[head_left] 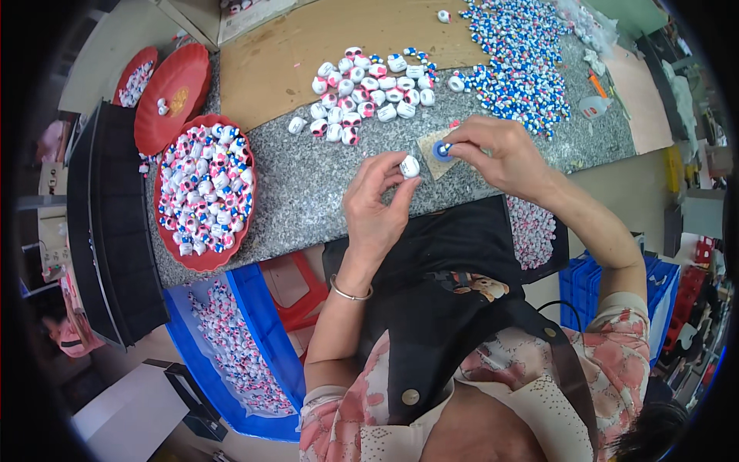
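Between thumb and fingers, my left hand pinches a small white figurine head with dark marks on its face. My right hand is closed in a pinch on a tiny blue-and-white figurine body, held over a small round blue dish. That dish sits on a beige square pad near the counter's front edge. Beyond my hands lies a loose group of white-and-pink figurine heads. A large heap of blue-and-white figurine bodies spreads over the far right.
On the left of the speckled stone counter stands a red scalloped tray full of assembled figurines; another red tray is behind it. Blue crates with more figurines stand below. An orange-tipped tool and a clear bottle lie right.
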`<state>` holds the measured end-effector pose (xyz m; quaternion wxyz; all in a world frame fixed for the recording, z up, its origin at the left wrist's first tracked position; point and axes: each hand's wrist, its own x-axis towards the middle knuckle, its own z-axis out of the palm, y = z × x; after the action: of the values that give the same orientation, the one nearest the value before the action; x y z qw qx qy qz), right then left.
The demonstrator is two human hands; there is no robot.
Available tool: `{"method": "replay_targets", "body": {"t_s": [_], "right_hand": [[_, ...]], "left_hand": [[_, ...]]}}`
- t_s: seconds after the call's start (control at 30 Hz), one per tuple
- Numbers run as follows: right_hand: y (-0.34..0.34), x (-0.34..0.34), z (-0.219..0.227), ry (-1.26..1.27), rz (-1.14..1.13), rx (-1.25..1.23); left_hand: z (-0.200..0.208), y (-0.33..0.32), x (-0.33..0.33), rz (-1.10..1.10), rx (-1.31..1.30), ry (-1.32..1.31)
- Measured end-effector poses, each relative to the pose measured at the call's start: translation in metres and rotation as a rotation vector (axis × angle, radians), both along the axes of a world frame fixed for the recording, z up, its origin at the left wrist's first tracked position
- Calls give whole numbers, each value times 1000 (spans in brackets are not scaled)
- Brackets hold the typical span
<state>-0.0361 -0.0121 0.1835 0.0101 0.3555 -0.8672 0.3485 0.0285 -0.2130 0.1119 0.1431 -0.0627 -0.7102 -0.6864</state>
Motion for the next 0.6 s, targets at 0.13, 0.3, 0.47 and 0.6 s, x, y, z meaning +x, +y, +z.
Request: {"method": "replay_targets", "body": {"t_s": [0.13, 0.3, 0.47, 0.6], "right_hand": [[-1, 13, 2, -699, -188, -314], [5, 19, -11, -814, -150, -324], [6, 26, -1, -178, 129, -160], [-1, 38, -1, -155, 141, -213]], "left_hand": [[-1, 12, -2, 48, -172, 143], [6, 12, 1, -94, -198, 137], [19, -7, -2, -519, 76, -178], [20, -9, 4, -620, 179, -284]]}}
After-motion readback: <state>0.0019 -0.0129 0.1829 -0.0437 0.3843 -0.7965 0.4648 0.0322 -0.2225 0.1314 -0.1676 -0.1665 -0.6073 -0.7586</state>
